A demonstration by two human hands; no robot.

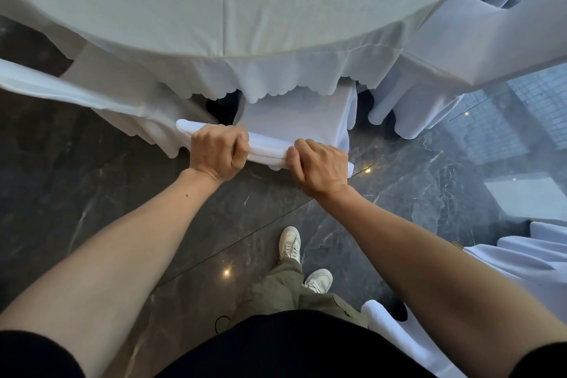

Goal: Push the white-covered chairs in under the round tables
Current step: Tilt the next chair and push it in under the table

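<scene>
White chair cover (294, 120); white, perhaps faintly patterned tablecloth (214, 3); dark, white-veined marble floor (101, 187).

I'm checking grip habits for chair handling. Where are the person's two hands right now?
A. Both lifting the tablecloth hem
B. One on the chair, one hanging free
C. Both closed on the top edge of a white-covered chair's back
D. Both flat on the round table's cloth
C: the left hand and right hand are both curled over the top edge of the white fabric-covered chair back, below the round table's scalloped white tablecloth.

Dark marble floor (92, 193) w/ pale veins, glossy, small light reflections on it. Two white sneakers (290, 244) on the floor, one ahead of the other, below olive cargo trousers (282, 288). Black top (291, 347) fills the bottom edge; thin black cord (219, 324) just beside it.
</scene>
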